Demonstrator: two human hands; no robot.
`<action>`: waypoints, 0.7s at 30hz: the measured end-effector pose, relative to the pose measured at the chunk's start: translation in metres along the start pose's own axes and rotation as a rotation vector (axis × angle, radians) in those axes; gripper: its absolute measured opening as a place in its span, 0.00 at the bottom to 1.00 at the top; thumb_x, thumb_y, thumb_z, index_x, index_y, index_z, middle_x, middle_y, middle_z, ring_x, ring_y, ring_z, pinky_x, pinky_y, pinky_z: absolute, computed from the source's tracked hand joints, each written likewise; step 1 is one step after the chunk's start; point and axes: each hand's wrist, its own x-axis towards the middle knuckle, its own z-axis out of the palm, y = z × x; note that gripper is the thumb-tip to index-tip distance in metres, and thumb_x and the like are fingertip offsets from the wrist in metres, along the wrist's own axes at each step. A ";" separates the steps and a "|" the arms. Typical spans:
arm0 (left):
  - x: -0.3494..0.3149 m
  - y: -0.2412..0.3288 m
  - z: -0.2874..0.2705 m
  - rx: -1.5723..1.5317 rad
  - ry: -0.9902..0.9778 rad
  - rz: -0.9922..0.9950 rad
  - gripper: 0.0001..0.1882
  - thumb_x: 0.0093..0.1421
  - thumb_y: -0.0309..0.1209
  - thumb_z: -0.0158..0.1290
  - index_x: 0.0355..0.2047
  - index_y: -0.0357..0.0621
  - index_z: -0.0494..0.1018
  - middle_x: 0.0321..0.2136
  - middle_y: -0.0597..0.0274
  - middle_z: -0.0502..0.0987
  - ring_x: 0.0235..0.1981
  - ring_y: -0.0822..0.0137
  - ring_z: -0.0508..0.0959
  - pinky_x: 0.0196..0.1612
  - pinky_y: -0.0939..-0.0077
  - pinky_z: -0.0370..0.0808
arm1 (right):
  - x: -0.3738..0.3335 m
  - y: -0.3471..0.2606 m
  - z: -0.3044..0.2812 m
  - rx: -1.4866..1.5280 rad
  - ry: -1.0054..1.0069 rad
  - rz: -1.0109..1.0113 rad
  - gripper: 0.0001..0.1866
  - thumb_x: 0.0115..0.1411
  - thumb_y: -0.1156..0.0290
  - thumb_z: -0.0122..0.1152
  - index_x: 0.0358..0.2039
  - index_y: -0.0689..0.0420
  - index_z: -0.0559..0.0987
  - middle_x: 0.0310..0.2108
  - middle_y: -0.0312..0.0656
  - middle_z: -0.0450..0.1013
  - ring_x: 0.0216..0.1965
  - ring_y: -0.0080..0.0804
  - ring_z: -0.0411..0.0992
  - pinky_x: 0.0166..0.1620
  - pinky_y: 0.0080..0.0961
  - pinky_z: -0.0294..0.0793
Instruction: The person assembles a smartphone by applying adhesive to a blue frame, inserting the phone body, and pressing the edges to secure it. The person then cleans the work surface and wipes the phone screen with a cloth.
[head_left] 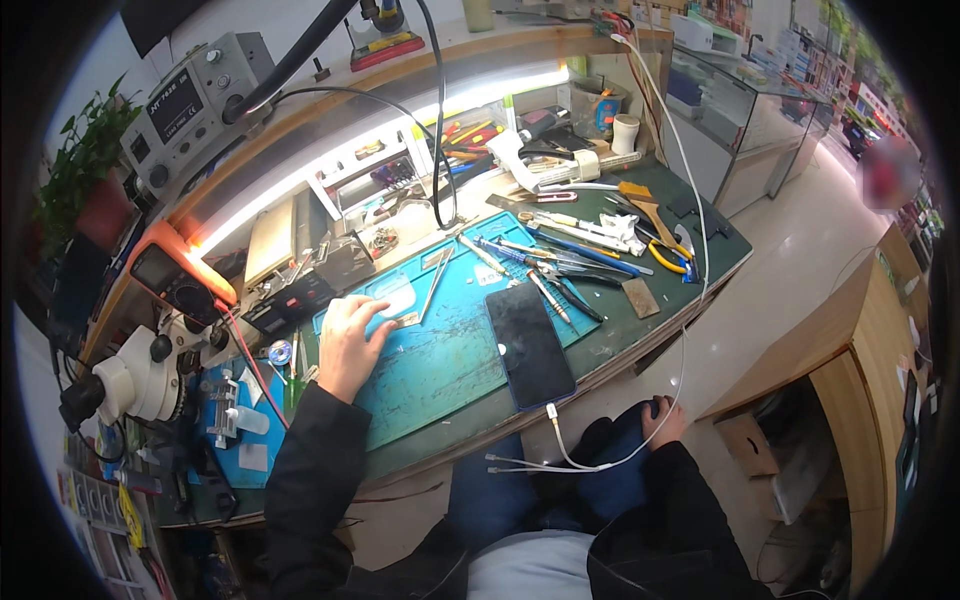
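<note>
My left hand (350,342) rests over the left part of the blue work mat (440,375), thumb and fingers apart. Close to its fingertips lie a clear, pale flat piece (398,298) and a small light scrap (408,320); whether the fingers touch either is unclear. Tweezers (436,284) lie just beyond. A black phone (530,345) with a dark screen lies face up at the mat's front right. A white charging cable (556,428) is plugged into its near end and hangs over the bench edge. My right hand (668,422) rests by my right knee, its fingers partly hidden.
Several screwdrivers, pliers (668,256) and a brush (642,200) crowd the bench's right back. An orange multimeter (180,275) and a white microscope (135,375) stand at left. A hot-air station (195,110) sits on the shelf. A black hose (437,130) hangs over the bench.
</note>
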 end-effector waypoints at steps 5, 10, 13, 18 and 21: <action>-0.001 -0.007 0.002 0.059 -0.003 0.010 0.06 0.55 0.29 0.65 0.33 0.45 0.82 0.35 0.60 0.78 0.39 0.55 0.76 0.44 0.62 0.73 | 0.004 -0.017 -0.007 -0.028 -0.065 0.022 0.21 0.59 0.55 0.62 0.49 0.52 0.83 0.55 0.45 0.74 0.59 0.49 0.69 0.62 0.47 0.68; 0.003 -0.011 0.010 0.088 0.075 0.007 0.06 0.54 0.23 0.63 0.34 0.41 0.80 0.35 0.59 0.78 0.38 0.55 0.76 0.43 0.63 0.73 | 0.005 -0.020 -0.008 -0.050 -0.097 0.031 0.22 0.60 0.54 0.60 0.50 0.51 0.82 0.55 0.44 0.74 0.59 0.49 0.69 0.62 0.49 0.68; 0.007 -0.006 0.006 0.098 0.091 0.020 0.07 0.54 0.22 0.62 0.35 0.41 0.80 0.36 0.58 0.78 0.39 0.55 0.76 0.43 0.63 0.73 | 0.003 -0.018 -0.008 -0.045 -0.108 0.039 0.23 0.59 0.54 0.60 0.51 0.51 0.82 0.56 0.44 0.74 0.60 0.49 0.68 0.62 0.48 0.67; 0.005 0.006 -0.012 -0.011 0.144 -0.073 0.07 0.65 0.27 0.57 0.43 0.42 0.80 0.27 0.53 0.78 0.29 0.53 0.78 0.35 0.61 0.74 | 0.004 -0.002 -0.004 0.004 -0.117 -0.136 0.25 0.54 0.57 0.62 0.53 0.47 0.82 0.57 0.44 0.73 0.62 0.49 0.67 0.64 0.48 0.67; 0.009 0.032 -0.042 -0.088 0.094 -0.313 0.07 0.68 0.30 0.56 0.44 0.43 0.80 0.22 0.51 0.77 0.23 0.54 0.79 0.28 0.64 0.72 | 0.002 0.017 -0.004 0.058 -0.164 -0.390 0.27 0.46 0.59 0.61 0.51 0.43 0.83 0.60 0.44 0.71 0.65 0.50 0.63 0.66 0.55 0.61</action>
